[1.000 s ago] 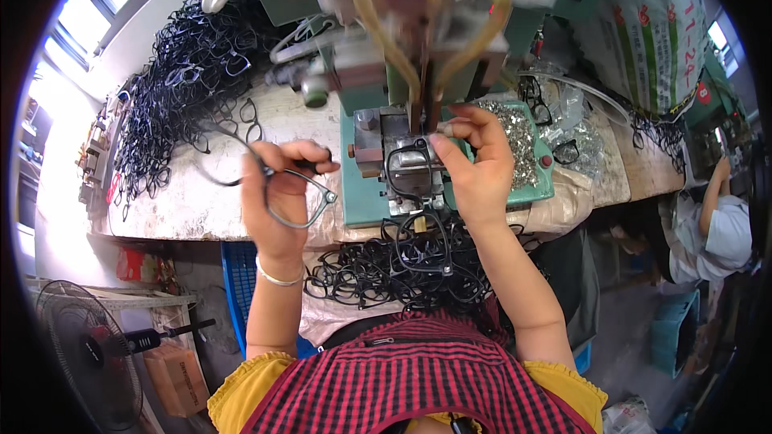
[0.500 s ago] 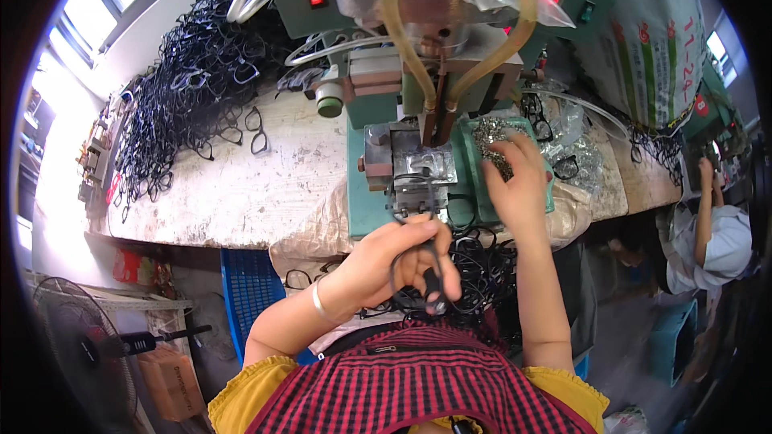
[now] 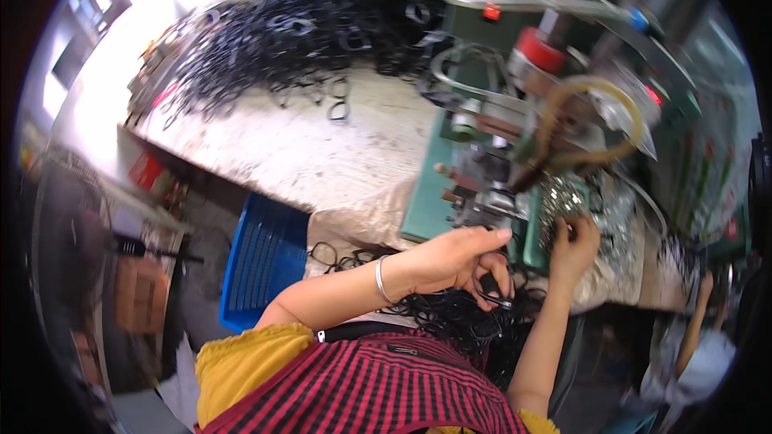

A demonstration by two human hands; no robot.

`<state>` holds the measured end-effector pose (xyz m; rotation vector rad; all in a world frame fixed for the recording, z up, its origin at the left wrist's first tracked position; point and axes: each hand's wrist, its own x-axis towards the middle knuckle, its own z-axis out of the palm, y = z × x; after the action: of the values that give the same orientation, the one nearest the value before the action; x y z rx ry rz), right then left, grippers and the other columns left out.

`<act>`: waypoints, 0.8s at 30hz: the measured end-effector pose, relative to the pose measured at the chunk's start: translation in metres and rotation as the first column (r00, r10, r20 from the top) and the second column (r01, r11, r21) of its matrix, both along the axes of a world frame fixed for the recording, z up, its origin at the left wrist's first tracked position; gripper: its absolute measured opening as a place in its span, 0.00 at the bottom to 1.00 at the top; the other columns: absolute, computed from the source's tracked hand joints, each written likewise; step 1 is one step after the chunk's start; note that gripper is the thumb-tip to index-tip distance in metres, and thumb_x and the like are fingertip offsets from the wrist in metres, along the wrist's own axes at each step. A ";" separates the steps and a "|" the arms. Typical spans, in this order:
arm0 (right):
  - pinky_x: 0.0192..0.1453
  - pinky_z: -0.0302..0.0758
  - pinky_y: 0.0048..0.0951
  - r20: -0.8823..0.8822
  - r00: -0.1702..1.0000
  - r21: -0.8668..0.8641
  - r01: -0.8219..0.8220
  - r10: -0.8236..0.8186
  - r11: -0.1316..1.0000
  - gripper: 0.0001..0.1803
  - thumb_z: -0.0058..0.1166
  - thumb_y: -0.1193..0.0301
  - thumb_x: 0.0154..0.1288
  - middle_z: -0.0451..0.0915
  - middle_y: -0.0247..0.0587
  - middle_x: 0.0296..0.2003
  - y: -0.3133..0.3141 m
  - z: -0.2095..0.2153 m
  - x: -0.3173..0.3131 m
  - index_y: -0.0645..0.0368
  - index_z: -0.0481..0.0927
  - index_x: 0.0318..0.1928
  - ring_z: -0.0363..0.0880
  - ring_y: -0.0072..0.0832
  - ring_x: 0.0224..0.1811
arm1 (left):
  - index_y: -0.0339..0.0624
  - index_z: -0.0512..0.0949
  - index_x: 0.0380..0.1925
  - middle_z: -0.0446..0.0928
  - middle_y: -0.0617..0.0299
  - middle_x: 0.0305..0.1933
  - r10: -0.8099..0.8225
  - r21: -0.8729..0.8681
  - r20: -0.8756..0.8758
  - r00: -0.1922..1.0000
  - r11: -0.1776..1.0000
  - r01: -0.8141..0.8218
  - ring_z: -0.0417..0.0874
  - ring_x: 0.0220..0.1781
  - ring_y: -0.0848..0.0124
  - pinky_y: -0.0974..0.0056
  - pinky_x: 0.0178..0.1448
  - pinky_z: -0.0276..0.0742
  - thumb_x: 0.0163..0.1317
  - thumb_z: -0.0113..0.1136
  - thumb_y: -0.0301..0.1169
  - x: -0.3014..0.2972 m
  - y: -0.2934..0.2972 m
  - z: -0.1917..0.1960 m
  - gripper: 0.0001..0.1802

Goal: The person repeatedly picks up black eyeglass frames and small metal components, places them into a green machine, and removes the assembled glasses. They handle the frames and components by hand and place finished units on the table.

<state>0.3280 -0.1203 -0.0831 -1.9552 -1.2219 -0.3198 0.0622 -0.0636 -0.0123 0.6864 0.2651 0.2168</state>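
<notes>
My left hand (image 3: 446,261) is curled around a black glasses frame (image 3: 494,292) just in front of the machine, its thumb laid along the top. Much of the frame is hidden by the fingers. At the near end of a green tray (image 3: 528,235), my right hand (image 3: 577,247) has its thumb and fingertips drawn together over a heap of small shiny metal parts (image 3: 561,197). Whatever those fingertips hold is too small to make out. Left of the tray stands the machine's metal fixture (image 3: 485,193), blurred by motion.
A large pile of black glasses frames (image 3: 322,20) covers the back of the worktable (image 3: 265,149). More dark frames (image 3: 450,317) lie in front of me below the table edge. A blue plastic basket (image 3: 261,261) stands left. Another person's arm (image 3: 696,325) shows at far right.
The view has swung left, so the machine and both hands appear further right. My right hand's fingers, spread over the metal parts before, are now drawn together. The left hand keeps the glasses frame.
</notes>
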 end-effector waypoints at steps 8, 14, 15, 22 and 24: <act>0.50 0.76 0.37 -0.063 0.998 0.125 -0.008 0.016 0.992 0.08 0.57 0.73 0.67 0.84 0.46 0.43 -0.010 -0.005 -0.002 0.61 0.84 0.44 0.81 0.40 0.45 | 0.37 0.79 0.42 0.84 0.58 0.43 0.932 0.802 0.019 0.362 0.202 -0.562 0.82 0.44 0.71 0.66 0.53 0.78 0.67 0.60 0.28 -0.117 0.084 -0.016 0.07; 0.45 0.76 0.30 -0.155 0.985 0.213 -0.046 0.080 0.976 0.07 0.59 0.75 0.65 0.84 0.41 0.37 0.007 0.004 -0.018 0.62 0.84 0.43 0.81 0.31 0.38 | 0.37 0.82 0.42 0.80 0.48 0.48 0.990 0.941 0.117 0.082 -0.137 0.310 0.79 0.53 0.51 0.55 0.58 0.75 0.54 0.71 0.41 -0.169 0.239 -0.095 0.21; 0.45 0.76 0.30 -0.181 0.979 0.204 -0.058 0.096 0.977 0.07 0.59 0.75 0.65 0.84 0.41 0.36 0.007 0.004 -0.018 0.63 0.84 0.43 0.81 0.31 0.38 | 0.37 0.82 0.37 0.79 0.47 0.49 1.000 0.941 -0.026 0.011 0.021 0.337 0.78 0.54 0.49 0.53 0.59 0.74 0.52 0.71 0.40 -0.170 0.245 -0.115 0.19; 0.52 0.76 0.29 -0.213 0.977 0.144 0.061 -0.029 0.988 0.08 0.56 0.78 0.68 0.84 0.39 0.41 -0.052 -0.005 -0.002 0.65 0.82 0.46 0.81 0.27 0.43 | 0.34 0.80 0.33 0.79 0.48 0.45 0.973 0.978 0.190 0.129 -0.199 0.059 0.79 0.48 0.54 0.59 0.52 0.76 0.56 0.69 0.31 -0.135 0.154 -0.129 0.12; 0.52 0.76 0.28 -0.251 0.962 0.086 0.136 -0.110 0.987 0.08 0.57 0.78 0.68 0.84 0.38 0.41 -0.074 -0.005 -0.003 0.65 0.83 0.45 0.81 0.26 0.43 | 0.35 0.82 0.35 0.82 0.55 0.43 0.982 0.954 0.147 0.115 -0.110 -0.278 0.81 0.41 0.67 0.68 0.46 0.75 0.62 0.68 0.30 -0.130 0.118 -0.111 0.09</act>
<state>0.3253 -0.1940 -0.0885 -1.9203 -0.9102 -0.1923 -0.0678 0.0545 -0.1229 1.6572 1.4713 1.4211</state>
